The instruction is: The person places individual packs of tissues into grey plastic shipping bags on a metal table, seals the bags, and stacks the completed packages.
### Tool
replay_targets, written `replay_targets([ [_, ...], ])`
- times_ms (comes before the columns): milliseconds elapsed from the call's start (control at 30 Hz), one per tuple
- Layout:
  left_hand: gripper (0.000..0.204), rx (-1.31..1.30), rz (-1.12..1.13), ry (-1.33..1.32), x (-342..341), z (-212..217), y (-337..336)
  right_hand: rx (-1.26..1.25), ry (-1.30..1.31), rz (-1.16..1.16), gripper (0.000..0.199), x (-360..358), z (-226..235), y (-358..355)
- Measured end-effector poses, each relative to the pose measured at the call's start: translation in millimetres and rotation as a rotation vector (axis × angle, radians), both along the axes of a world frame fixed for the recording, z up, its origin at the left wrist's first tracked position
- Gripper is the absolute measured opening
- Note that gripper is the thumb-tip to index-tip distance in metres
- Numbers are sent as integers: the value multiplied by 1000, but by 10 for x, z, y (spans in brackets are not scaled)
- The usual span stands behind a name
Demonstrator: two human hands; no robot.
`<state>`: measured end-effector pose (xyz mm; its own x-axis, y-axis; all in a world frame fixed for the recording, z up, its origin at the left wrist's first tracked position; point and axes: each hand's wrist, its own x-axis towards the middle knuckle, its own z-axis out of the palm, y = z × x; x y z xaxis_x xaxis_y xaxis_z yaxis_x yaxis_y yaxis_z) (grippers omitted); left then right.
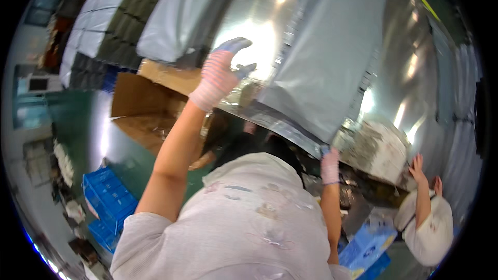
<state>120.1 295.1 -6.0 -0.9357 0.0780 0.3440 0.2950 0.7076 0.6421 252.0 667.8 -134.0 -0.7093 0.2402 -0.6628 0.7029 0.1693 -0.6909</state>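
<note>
Apparently partway through handling, the grey sheet (321,57) lies spread on the metal bench (254,8), creases left near its front; the left hand (220,75) shows a wide, empty grip; the right hand (329,167) meets the near corner, closure indeterminable.

I count two gloved hands (220,70), at least two grey sheets (327,57), one co-worker (429,225), one open carton (128,98).

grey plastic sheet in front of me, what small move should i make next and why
Perhaps bring the left hand to the near left corner of the grey plastic sheet: it looks open and empty, while the right hand is at the near right corner.
</note>
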Motion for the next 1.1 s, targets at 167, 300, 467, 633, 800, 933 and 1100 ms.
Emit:
replay_targets([
  [167,80,-513,-612,25,-162,-181,1304,497,567,415,10,430,-724,293],
  [300,75,-758,-691,59,-82,-314,1569,-66,323,-34,7,528,-769,147],
  [467,53,-691,-588,112,-66,-494,1579,-1155,-30,-819,17,-182,59,-16],
  [633,70,-821,-446,-12,66,-448,1217,-1243,-12,-932,19,-534,-33,-12],
  [800,69,149,163,-755,681,-960,582,-1017,-78,-1035,18,-697,93,-64],
  [933,60,1154,235,-1142,639,-917,438,-1010,-136,-1051,15,-771,-7,59],
  [1100,58,1417,275,-976,17,-927,765,-808,-180,-971,21,-965,225,-5],
])
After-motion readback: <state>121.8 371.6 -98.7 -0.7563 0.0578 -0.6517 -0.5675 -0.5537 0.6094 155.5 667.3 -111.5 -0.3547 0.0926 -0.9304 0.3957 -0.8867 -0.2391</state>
